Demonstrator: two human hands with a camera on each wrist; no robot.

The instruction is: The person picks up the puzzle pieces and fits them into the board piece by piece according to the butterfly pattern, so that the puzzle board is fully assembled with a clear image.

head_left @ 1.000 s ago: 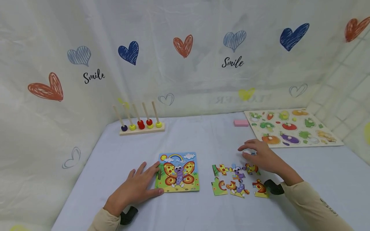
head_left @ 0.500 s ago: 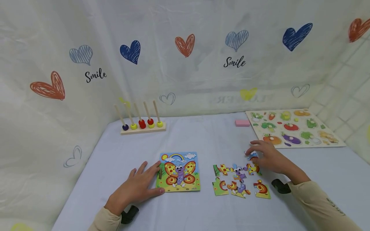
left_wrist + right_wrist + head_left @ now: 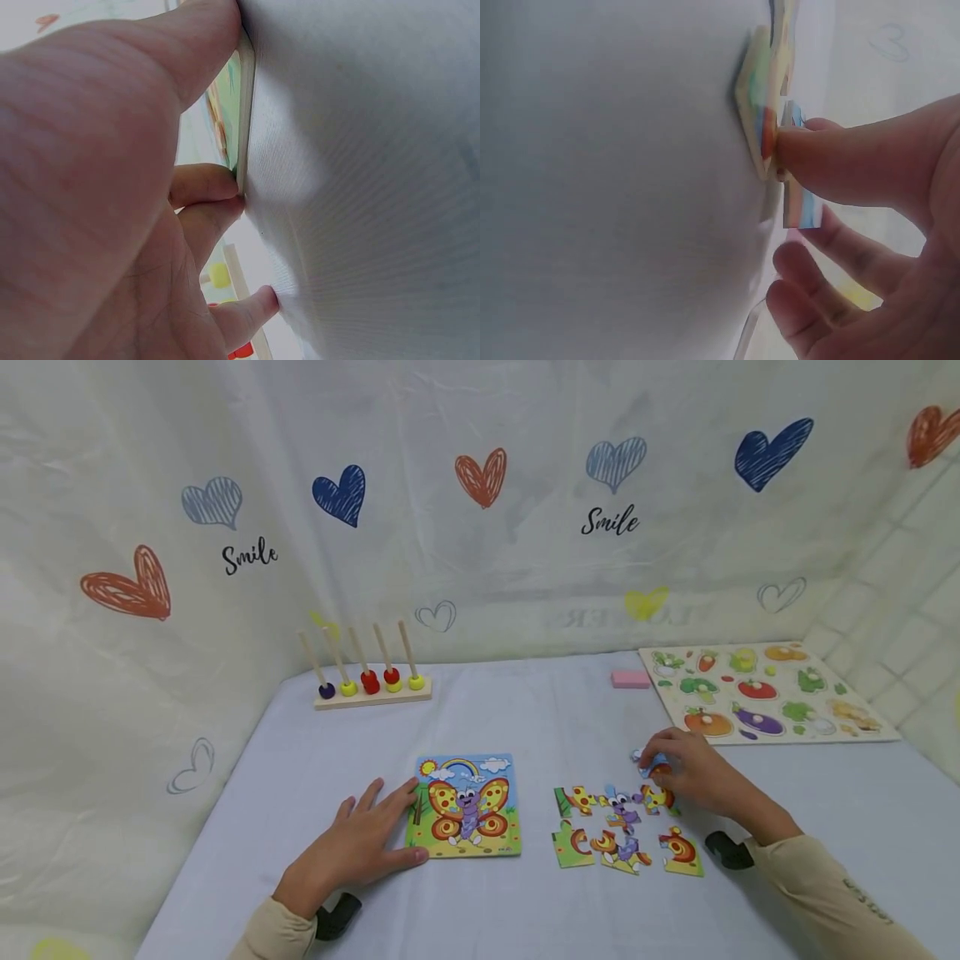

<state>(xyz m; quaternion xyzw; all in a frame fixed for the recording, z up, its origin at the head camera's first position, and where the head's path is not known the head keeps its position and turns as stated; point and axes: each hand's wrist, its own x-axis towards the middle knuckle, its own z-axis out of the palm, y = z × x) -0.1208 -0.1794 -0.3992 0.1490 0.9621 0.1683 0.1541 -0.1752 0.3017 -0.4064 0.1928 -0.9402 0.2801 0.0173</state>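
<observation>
A square butterfly puzzle board [image 3: 477, 843] lies flat on the table. My left hand [image 3: 348, 856] rests beside it with spread fingers, its thumb and forefinger touching the board's left side; the left wrist view shows the board's edge [image 3: 246, 112] between them. My right hand [image 3: 697, 774] pinches a blue-topped puzzle piece [image 3: 802, 206] between thumb and fingers, just above the table, behind the other pieces. Nearest to it is a wing piece [image 3: 660, 799]. Several more pieces lie in two loose rows, among them a purple face piece [image 3: 621, 806] and a green corner piece [image 3: 572, 850].
A wooden bead counter [image 3: 375, 697] with upright pegs stands at the back left. At the back right lie a pink block [image 3: 630, 679] and a vegetable peg board [image 3: 787, 714]. A printed curtain [image 3: 525, 552] hangs behind the white-covered table [image 3: 495, 918].
My right hand, with its fingers apart before, has moved slightly right and closed its thumb and fingers on the blue-topped piece. My left hand has stayed at the board.
</observation>
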